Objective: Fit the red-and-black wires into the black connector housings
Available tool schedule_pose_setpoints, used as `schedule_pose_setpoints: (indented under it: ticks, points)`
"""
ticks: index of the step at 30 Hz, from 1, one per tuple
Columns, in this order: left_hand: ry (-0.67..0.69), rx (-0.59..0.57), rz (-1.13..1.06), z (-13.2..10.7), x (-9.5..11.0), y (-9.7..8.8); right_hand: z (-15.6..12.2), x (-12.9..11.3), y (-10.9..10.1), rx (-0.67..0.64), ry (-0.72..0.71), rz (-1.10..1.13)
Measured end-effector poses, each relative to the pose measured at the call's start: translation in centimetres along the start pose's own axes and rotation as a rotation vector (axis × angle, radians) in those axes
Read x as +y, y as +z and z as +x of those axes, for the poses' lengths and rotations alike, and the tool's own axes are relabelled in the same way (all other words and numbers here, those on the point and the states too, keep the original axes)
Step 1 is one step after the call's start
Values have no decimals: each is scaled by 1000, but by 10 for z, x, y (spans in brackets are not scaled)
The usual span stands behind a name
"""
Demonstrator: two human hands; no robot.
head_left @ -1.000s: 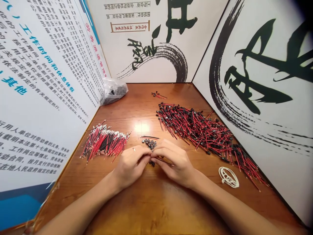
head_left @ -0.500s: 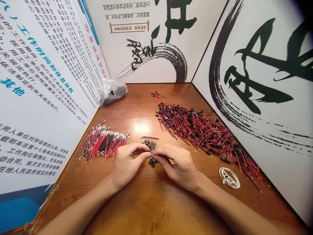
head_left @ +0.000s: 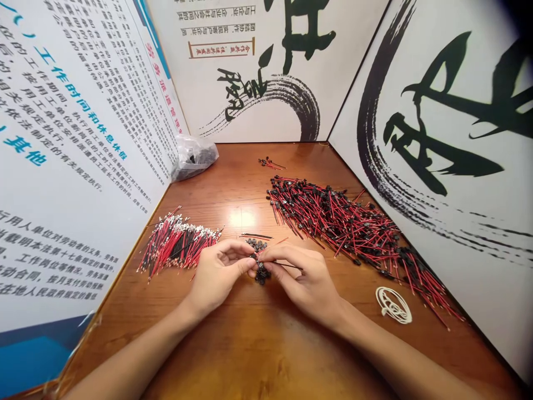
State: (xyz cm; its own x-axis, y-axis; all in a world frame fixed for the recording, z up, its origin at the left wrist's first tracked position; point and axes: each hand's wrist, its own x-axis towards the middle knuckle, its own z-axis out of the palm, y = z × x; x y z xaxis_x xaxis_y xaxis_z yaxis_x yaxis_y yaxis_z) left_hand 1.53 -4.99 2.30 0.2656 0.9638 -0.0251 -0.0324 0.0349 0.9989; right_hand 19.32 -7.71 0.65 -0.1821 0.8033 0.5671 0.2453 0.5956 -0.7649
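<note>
My left hand [head_left: 219,278] is closed in a pinch on a small black connector housing, mostly covered by the fingertips. Facing it, my right hand [head_left: 310,280] pinches a thin black wire [head_left: 291,265] whose end points toward that housing. A red wire tip [head_left: 283,240] sticks out above the right fingers. Both sets of fingertips almost meet over a small heap of black connector housings [head_left: 261,276]. Whether the wire end is inside the housing I cannot tell. Just behind the heap lie a few loose wires [head_left: 256,235].
Red and black wires with pale terminals [head_left: 179,247] are bunched on the left. A large pile of wires with black connectors [head_left: 333,214] spreads along the right. There are also a coil of white cord [head_left: 393,304], a plastic bag [head_left: 195,158] and a small wire group [head_left: 271,163].
More of the black wire now shows along my right hand, and a red wire tip has appeared above its fingers. My left fingers have shifted slightly around the housing.
</note>
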Motion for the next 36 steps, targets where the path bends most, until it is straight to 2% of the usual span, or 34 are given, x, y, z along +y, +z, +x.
schedule_pose_setpoints:
  ticks: [7, 15, 22, 31, 36]
  points:
    - [-63, -74, -98, 0, 0, 0, 1, 0, 0, 88, 102, 28]
    - [-70, -92, -122, -3, 1, 1, 3, -3, 0, 115, 76, -13]
    - [-32, -79, -121, -6, 0, 2, 1, -2, -1, 90, 21, -19]
    - [-33, -70, -129, -6, 0, 2, 1, -1, -1, 90, 18, -51]
    - [-33, -64, -101, -7, 1, 3, 1, 1, -1, 72, -54, -46]
